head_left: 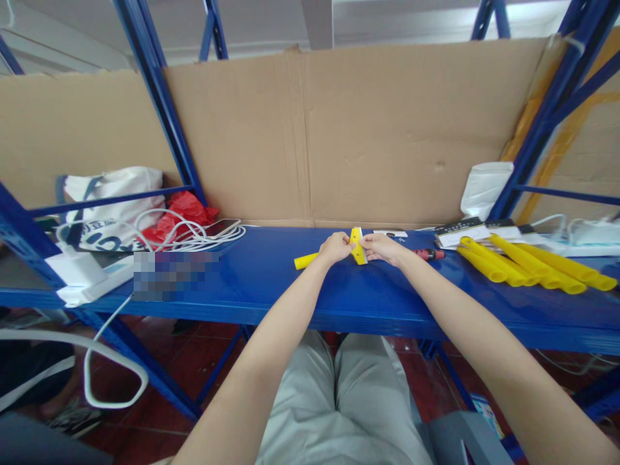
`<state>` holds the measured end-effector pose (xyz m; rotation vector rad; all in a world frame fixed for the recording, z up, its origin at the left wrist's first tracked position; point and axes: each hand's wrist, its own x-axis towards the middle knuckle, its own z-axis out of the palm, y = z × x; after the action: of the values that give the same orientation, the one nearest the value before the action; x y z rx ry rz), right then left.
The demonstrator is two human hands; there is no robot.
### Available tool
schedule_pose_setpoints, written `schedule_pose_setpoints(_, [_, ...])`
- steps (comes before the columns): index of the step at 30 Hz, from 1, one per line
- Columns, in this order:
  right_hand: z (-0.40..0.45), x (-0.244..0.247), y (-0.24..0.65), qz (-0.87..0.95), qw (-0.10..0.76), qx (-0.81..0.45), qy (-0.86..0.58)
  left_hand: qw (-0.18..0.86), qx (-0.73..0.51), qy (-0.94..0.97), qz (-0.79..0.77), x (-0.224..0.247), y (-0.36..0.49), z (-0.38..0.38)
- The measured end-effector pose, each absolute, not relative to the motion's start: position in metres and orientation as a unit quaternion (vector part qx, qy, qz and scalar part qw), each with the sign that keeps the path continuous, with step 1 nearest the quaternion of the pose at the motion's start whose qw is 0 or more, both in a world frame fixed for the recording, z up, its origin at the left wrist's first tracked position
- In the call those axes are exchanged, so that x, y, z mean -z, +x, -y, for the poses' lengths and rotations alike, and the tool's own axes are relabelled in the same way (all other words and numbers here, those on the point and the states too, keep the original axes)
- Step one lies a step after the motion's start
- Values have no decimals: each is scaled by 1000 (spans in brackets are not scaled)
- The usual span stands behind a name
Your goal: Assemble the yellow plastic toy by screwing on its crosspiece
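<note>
A yellow scraper (359, 247) with a pale metal edge along its right side is held between my two hands, just above the blue shelf. My left hand (335, 249) is closed on its left side. From the right, my right hand (380, 248) pinches at the metal edge, its fingertips partly hidden. Left of my left hand shows a yellow tube end (306, 261); whether it joins the scraper head is hidden behind the hand. Beyond my right wrist lies a red-handled tool (429, 254), partly covered by the forearm. A small white card (390, 233) rests behind my right hand.
Several yellow tubes (527, 265) lie at the right beside black-and-white boxes (462, 231). At the left are coiled white cables (203, 237), a red plastic bag (186, 213), a cloth bag (119, 203) and a power strip (99, 284). Cardboard (378, 135) walls the back; blue posts (167, 110) rise beside it.
</note>
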<state>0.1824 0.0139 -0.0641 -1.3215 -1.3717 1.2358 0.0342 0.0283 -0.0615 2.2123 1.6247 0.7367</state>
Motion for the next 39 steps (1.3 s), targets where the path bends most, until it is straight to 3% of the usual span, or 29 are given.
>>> schedule_pose_setpoints(39, [-7, 60, 182, 547, 433, -491, -522, 133, -258, 776, -560, 62, 32, -28])
